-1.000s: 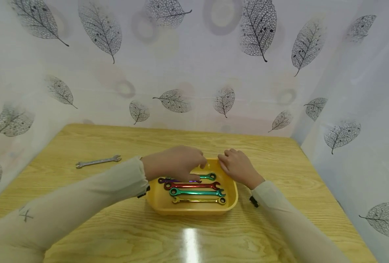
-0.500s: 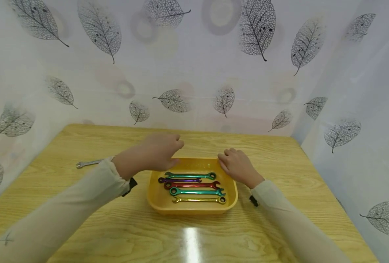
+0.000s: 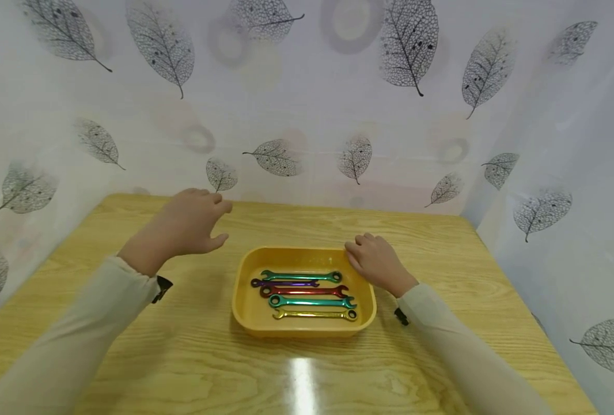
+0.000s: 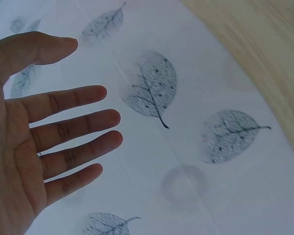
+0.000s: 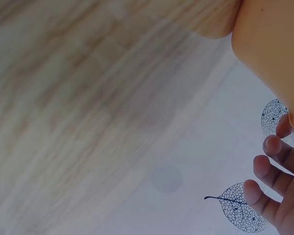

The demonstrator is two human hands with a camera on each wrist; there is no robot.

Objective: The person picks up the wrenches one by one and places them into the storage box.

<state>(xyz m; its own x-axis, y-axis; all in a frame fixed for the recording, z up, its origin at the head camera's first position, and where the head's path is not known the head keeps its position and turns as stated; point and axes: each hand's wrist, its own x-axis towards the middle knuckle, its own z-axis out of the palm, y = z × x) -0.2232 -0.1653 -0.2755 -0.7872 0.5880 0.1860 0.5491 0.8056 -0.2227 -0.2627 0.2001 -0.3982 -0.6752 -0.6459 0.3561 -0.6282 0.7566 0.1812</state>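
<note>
In the head view a yellow plastic tray (image 3: 307,333) holds several coloured ratchet wrenches lying side by side: a green wrench (image 3: 300,276) at the back, then a purple wrench (image 3: 288,283), a red wrench (image 3: 306,292), a teal wrench (image 3: 312,302) and a gold wrench (image 3: 314,314) in front. My right hand (image 3: 376,264) grips the tray's back right corner, thumb on the inner side. The right wrist view has its fingers (image 5: 262,196) beside the tray wall (image 5: 269,54). My left hand (image 3: 188,222) is off the tray to the left, fingers (image 4: 81,122) spread and palm bare.
A wood-grain table (image 3: 307,380) carries the tray. Behind and on both sides hangs a pale curtain (image 3: 307,115) with a leaf print. The left forearm sleeve (image 3: 79,334) crosses the table's left side.
My left hand has moved from over the wrenches leftward, away from the tray. It now hides the silver wrench seen lying on the table earlier. My right hand stays at the tray's corner.
</note>
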